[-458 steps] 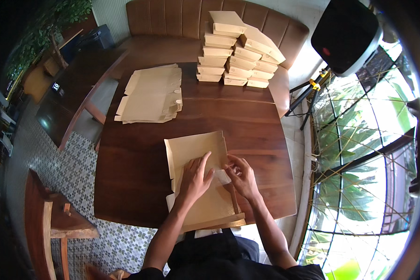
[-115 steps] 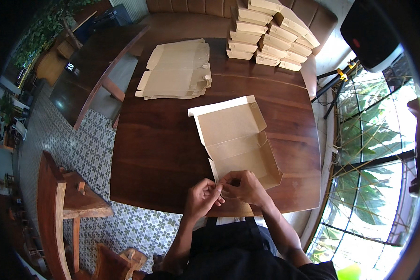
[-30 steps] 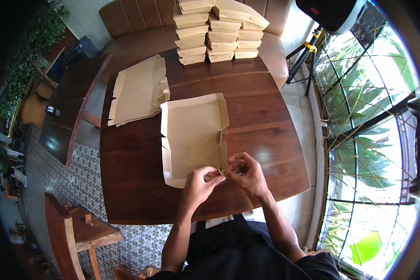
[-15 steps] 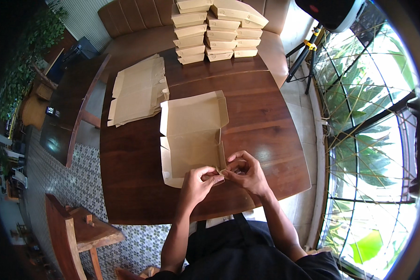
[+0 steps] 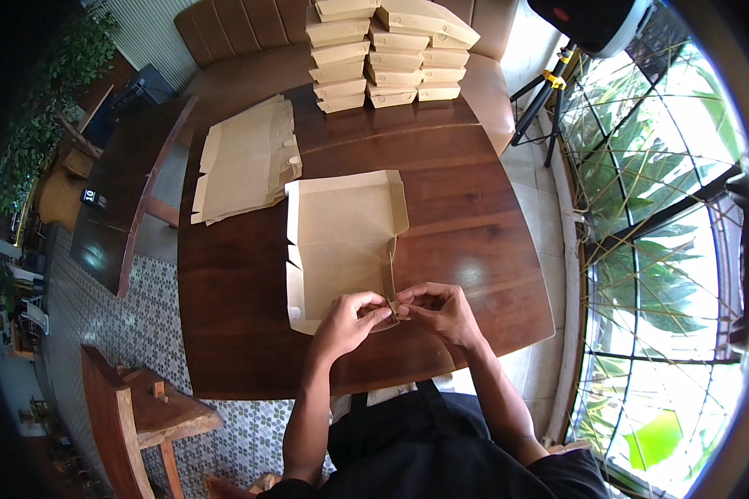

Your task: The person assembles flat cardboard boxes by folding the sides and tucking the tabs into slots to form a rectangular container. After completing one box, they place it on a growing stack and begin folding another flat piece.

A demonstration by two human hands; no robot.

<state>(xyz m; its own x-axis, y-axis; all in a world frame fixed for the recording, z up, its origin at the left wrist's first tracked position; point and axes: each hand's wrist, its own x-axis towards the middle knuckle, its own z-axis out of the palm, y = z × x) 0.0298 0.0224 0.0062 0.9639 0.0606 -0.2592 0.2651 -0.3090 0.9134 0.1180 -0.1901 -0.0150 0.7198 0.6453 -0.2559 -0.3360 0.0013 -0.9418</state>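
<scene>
A brown cardboard box (image 5: 341, 241), partly folded with its lid laid back, rests on the dark wooden table (image 5: 474, 224). Its right side wall stands up, while the left side flaps splay outward. At the near right corner, my left hand (image 5: 351, 322) pinches the cardboard between thumb and fingers. My right hand (image 5: 441, 312) grips the same corner from the outer side, fingertips closed on the flap. The fingers hide just how the corner tabs meet.
Flat box blanks (image 5: 245, 162) lie piled at the table's far left. Several folded boxes (image 5: 391, 62) are stacked at the far edge before a brown bench (image 5: 250, 62). A wooden chair (image 5: 141, 407) stands lower left, a black tripod (image 5: 549, 91) at far right.
My right hand's fingers have drawn in from a looser pose onto the corner. The box's lid has tipped slightly toward me, and my left hand has barely moved.
</scene>
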